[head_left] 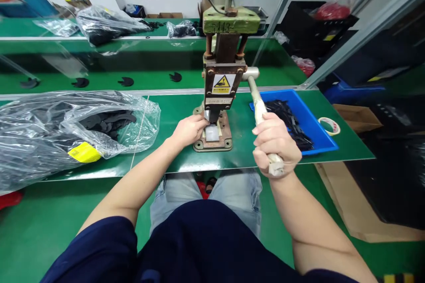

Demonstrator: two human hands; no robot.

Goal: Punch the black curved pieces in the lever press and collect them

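A hand press (222, 84) with a warning label stands in front of me on the green table. My right hand (277, 146) is wrapped round its lever handle (257, 97), which slants up to the press's right side. At the base plate (226, 130), my left hand (191, 130) has its fingertips pinched together close under the ram, on the left side. Whatever those fingers hold is hidden. A pale block (211, 133) sits on the base, just in front of the ram and beside the left fingertips.
A clear plastic bag of black curved parts (108, 121) lies at left. To the right are a blue tray (320, 139) of thin black pieces and a tape roll (329, 126). Several black parts (126, 81) lie spaced along the green strip behind. A metal shelf crosses above.
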